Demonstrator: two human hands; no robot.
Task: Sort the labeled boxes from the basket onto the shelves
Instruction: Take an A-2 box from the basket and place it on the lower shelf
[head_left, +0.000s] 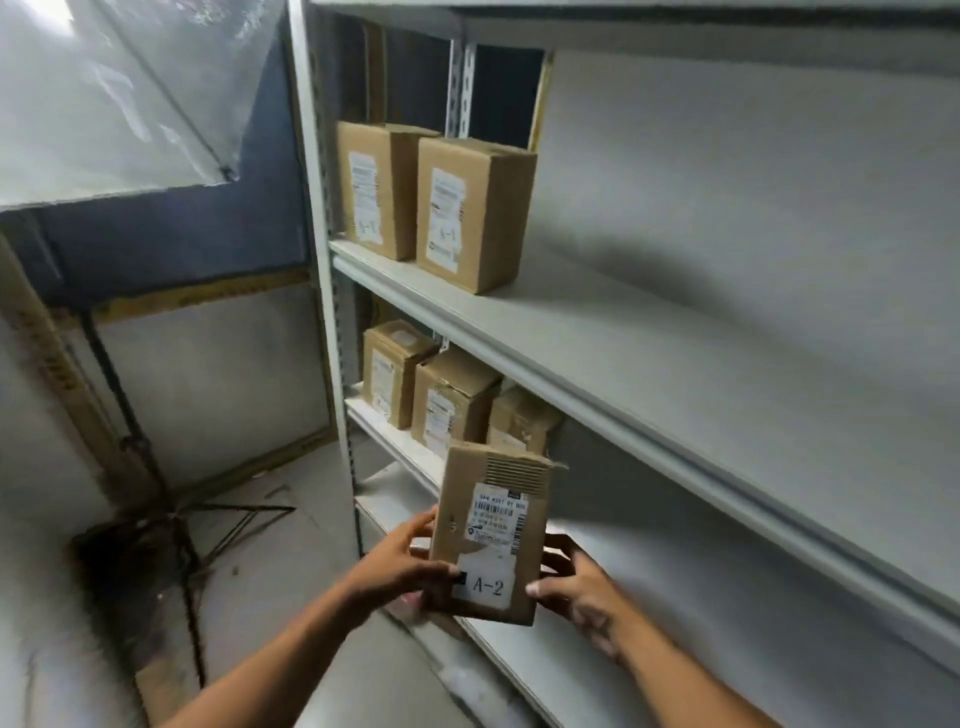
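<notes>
- Grey concrete floor (270, 525) and a pale wall fill our left side, with a white metal shelving unit (675, 415) running along our right.
- Nearest to us, we hold a cardboard box marked A-2 (491, 535) upright in front of the unit, at about the height of the second shelf, touching no shelf.
- Our left hand (402, 566) grips the box's lower left edge, fingers curled behind it and thumb across the front.
- Our right hand (574, 582) grips the lower right edge, thumb tip on the front beside the A-2 label.
- Just beyond the box, the second shelf (649, 551) stretches bare to the right.
- At that shelf's left end stand three labeled boxes (447, 397), close together near the front edge; the rightmost is partly hidden by the one we hold.
- Above them, the upper shelf (597, 332) carries two A-1 boxes (431, 202) side by side at its left end, just beside the upright post (317, 208), with wide bare board to their right.
- Far left, a dark tripod stand (171, 509) rests on the floor, well apart from the unit.
</notes>
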